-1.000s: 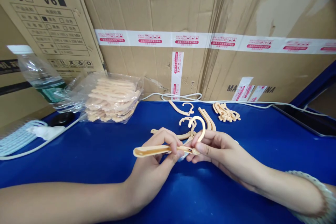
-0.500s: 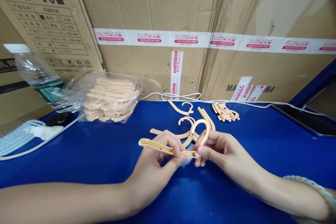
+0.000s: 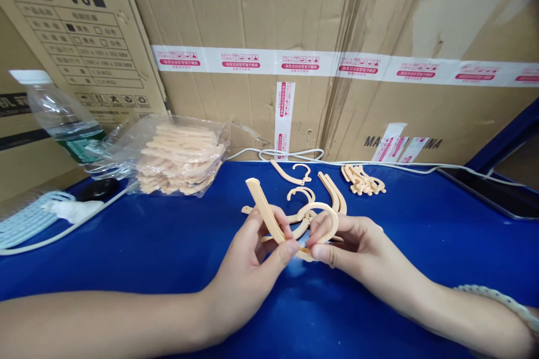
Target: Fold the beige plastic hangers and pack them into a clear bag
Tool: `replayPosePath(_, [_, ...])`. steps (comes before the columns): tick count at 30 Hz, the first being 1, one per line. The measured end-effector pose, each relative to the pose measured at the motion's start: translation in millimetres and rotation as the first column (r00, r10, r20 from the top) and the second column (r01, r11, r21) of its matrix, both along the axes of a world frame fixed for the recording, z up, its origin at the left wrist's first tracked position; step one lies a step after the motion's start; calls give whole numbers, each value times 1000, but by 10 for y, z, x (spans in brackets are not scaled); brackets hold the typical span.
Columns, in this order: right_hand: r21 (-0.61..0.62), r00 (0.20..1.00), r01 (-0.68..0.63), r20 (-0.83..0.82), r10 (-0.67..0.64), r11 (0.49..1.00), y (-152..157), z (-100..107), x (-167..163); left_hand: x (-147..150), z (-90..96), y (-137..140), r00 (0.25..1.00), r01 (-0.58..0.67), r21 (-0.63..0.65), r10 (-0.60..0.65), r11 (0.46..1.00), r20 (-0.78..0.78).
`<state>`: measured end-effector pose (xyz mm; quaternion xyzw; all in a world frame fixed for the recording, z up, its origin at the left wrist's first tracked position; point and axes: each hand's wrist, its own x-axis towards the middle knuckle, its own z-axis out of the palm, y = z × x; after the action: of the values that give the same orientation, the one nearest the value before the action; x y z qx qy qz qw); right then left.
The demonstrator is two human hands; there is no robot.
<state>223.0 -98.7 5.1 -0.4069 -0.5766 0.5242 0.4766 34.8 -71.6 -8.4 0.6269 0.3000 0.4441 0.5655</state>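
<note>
"What does the left hand have there?"

"The left hand [image 3: 240, 261] pinches a beige hanger arm [image 3: 265, 210] between thumb and fingers. Its free end slants up and outward to the left, above the blue tabletop [image 3: 147, 269]."

"And the right hand?"

"The right hand [image 3: 368, 247] grips a beige hanger hook [image 3: 335, 221] near its base, thumb against fingers, with the curve rising over the fingertips. There's a pale beaded bracelet [image 3: 497, 296] on that forearm."

"Are the two parts joined?"

"I can't say from here; they meet right at the fingertips, and the fingers cover the spot. The two hands are nearly touching."

"What lies beyond them?"

"Just behind, some loose hanger pieces [image 3: 311, 195], partly covered by the hands. Farther back, a hanger arm with a hook at its end [image 3: 286, 175]. To the right of that, two bare arms [image 3: 336, 193] side by side, then a bunched pile of hooks [image 3: 362, 180]."

"And over on the left?"

"A clear plastic bag [image 3: 181, 157] full of beige pieces, near a white-capped bottle [image 3: 82, 143] with a green label. A big taped cardboard box [image 3: 219, 11] stands along the back, and a flat dark device [image 3: 484, 192] lies at the far right."
</note>
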Motion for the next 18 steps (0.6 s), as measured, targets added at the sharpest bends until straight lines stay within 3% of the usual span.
replayPosePath(4, [-105, 998, -35, -49, 30, 994, -36, -19, -29, 20, -10, -3, 995, 96, -79, -98, 992, -23])
replayPosePath(9, [-94, 999, -11, -48, 7, 996, 9, 37, 12, 51, 30, 35, 989, 124, -201, -137, 972, -52])
replayPosePath(11, [-5, 998, 58, 12, -58, 998, 117, 96, 114, 54, 46, 47, 992, 105, -216, -118, 971, -46])
replayPosePath(13, [186, 971, 128, 177, -161, 974, 271, 157, 272, 53, 54, 50, 994, 102, -230, -110, 968, -25])
replayPosePath(15, [411, 838, 67, 471, -274, 909, 433, 207, 457, 53, 51, 48, 994, 108, -250, -111, 962, 4])
replayPosePath(16, [484, 735, -50, 610, -296, 874, 503, 224, 546, 55, 46, 47, 994, 110, -256, -109, 960, 18])
replayPosePath(18, [464, 536, -261, 799, -273, 846, 602, 245, 690, 62, 38, 47, 994, 113, -265, -106, 958, 42])
